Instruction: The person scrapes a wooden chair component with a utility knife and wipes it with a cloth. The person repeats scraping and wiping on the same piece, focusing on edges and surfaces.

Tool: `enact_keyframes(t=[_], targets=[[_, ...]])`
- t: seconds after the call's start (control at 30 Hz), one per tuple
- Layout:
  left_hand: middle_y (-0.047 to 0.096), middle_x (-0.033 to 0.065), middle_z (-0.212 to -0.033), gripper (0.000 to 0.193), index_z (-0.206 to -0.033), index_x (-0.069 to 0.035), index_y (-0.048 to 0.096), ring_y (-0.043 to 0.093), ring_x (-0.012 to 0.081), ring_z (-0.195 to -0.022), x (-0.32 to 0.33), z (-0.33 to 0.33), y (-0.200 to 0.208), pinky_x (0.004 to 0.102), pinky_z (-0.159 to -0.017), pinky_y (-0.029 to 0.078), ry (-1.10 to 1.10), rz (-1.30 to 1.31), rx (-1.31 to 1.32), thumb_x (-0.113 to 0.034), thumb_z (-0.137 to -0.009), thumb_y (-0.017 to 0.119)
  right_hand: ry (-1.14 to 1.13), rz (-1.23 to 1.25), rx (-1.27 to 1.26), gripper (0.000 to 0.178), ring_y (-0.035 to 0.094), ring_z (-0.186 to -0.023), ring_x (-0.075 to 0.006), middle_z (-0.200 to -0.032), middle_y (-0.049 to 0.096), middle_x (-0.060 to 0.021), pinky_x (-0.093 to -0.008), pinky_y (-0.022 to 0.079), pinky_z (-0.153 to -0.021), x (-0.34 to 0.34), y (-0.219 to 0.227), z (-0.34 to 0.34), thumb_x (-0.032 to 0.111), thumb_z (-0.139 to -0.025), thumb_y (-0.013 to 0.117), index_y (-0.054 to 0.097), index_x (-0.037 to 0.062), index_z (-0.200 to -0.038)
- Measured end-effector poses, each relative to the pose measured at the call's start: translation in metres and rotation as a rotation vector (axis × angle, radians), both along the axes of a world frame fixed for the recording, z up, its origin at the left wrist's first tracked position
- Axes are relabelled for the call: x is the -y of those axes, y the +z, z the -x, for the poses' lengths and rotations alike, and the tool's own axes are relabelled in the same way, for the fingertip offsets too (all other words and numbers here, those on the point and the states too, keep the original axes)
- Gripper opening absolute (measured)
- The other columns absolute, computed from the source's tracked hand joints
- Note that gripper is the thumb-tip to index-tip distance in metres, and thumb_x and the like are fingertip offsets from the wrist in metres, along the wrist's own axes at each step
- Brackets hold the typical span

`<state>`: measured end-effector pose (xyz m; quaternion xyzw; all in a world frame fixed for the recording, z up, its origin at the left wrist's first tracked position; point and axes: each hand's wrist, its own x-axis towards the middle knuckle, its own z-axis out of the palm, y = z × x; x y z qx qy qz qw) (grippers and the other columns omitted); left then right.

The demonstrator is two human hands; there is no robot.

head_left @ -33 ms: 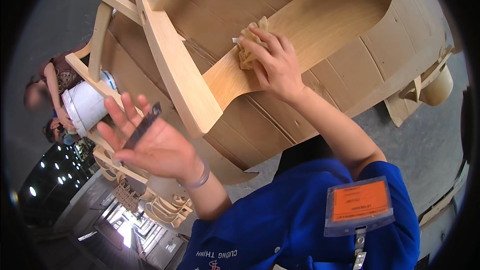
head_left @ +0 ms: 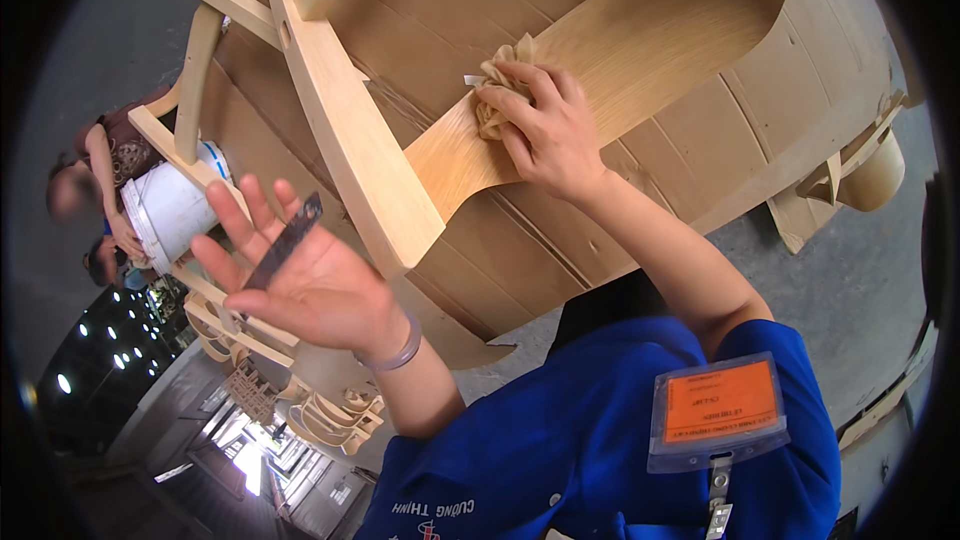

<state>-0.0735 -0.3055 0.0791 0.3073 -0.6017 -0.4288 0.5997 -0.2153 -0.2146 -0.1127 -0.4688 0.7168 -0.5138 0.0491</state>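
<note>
Head view. Right hand (head_left: 558, 135): fingers gripped a crumpled tan cloth (head_left: 490, 123) on a wooden panel (head_left: 655, 45). Left hand (head_left: 325, 295): fingers spread wide, dark flat strip (head_left: 285, 243) across them. Wiping seemed underway; done and remaining areas were indistinguishable. Panel: lay over brown cardboard (head_left: 690, 165), long axis lower left to upper right, narrower end toward the pale rail (head_left: 350, 130).

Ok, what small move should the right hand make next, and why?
I'd probably slide the cloth rightward along the board: the right hand has its fingers over it there, and the wood runs on that way.
</note>
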Motion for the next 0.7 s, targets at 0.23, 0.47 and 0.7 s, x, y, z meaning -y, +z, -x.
enact_keyframes(t=[0.23, 0.47, 0.7], targets=[[0.041, 0.0199, -0.166, 0.073, -0.168, -0.012, 0.026, 0.049, 0.0332, -0.147, -0.002, 0.039, -0.011, 0.0501, -0.117, 0.048, 0.117, 0.002, 0.061, -0.06, -0.114, 0.033, 0.131, 0.128, 0.347, 0.029, 0.061, -0.105, -0.0365, -0.113, 0.063, -0.0149, -0.0435, 0.052, -0.092, 0.019, 0.013, -0.037, -0.002, -0.087, 0.066, 0.066, 0.0042, -0.115], [0.04, 0.0192, -0.167, 0.079, -0.167, -0.004, 0.024, 0.045, 0.0323, -0.15, -0.003, 0.043, -0.009, 0.0504, -0.12, 0.044, 0.158, 0.06, 0.204, -0.062, -0.114, 0.029, 0.232, 0.194, 0.839, 0.023, 0.062, -0.105, -0.0354, -0.112, 0.061, -0.0156, -0.0423, 0.052, -0.095, 0.001, 0.048, -0.065, 0.001, -0.094, 0.064, 0.065, 0.0036, -0.117], [0.04, 0.0176, -0.168, 0.077, -0.167, -0.006, 0.026, 0.044, 0.0328, -0.151, -0.002, 0.041, -0.008, 0.0508, -0.121, 0.042, 0.176, 0.115, 0.271, -0.061, -0.114, 0.027, 0.945, 0.047, 1.071, 0.025, 0.065, -0.116, -0.0251, -0.118, 0.068, -0.0108, -0.0395, 0.049, -0.104, -0.038, 0.064, 0.008, 0.017, -0.105, 0.065, 0.069, 0.0035, -0.125]])
